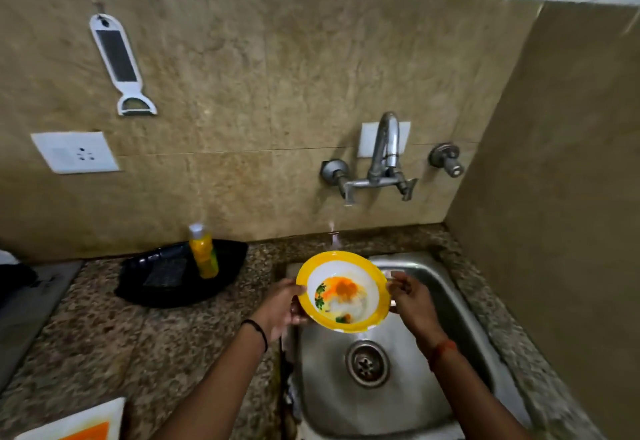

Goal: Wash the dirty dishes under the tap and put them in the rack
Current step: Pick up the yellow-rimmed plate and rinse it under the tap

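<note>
Surface: speckled brown granite surface (104, 342), white-and-orange flat item (76, 422) at the near left corner.
Sink: steel basin (460, 304) with round drain (367, 364), nothing else in it that I can see.
Left hand (282, 304): fingers curled on the left rim of the yellow-rimmed white plastic plate (343, 290).
Right hand (408, 295): fingers pinching its right rim.
Plate: held tilted over the basin's back-left corner, orange residue inside.
Water: thin stream (334, 235) from the wall-mounted chrome tap (377, 165) meets the plate's far rim.
Progress: my read is early rinse, plate not clean.
Rack: black tray (180, 276) with yellow soap bottle (204, 252) at left, probably it.
Room: right wall close, left path open.
</note>
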A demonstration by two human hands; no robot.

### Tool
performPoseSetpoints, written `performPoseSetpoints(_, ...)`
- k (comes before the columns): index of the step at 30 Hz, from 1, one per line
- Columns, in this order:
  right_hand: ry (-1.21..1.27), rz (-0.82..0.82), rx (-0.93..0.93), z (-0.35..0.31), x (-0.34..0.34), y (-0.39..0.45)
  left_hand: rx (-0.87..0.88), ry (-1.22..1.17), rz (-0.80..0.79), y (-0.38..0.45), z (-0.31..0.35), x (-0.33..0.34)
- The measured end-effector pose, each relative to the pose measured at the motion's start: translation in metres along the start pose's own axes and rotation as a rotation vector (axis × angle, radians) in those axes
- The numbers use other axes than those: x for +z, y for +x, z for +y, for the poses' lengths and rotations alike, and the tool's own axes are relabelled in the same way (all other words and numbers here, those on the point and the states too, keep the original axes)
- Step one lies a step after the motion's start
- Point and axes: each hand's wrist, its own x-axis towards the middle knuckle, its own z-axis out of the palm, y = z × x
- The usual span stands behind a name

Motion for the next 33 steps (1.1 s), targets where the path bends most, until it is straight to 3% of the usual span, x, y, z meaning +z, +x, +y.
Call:
performPoseSetpoints(6, -0.159, 0.110, -0.179, -0.040, -0.041, 0.054, 0.025, -0.054, -0.010, 0.006, -0.001, 0.050)
performPoseSetpoints(14, -0.621, 0.215, -0.396, -0.113, -0.036, 0.110, 0.097, -0.088, 0.029, 0.016, 0.024, 0.078)
performPoseSetpoints(27, -0.617, 0.246, -0.384, -0.114, -0.030, 0.155, 0.114, -0.106, 0.036, 0.037, 0.031, 0.085)
performPoseSetpoints(33, -0.451, 0.234, -0.342, -0.110, -0.038, 0.134, 0.100, -0.117, 0.048, 0.047, 0.027, 0.088)
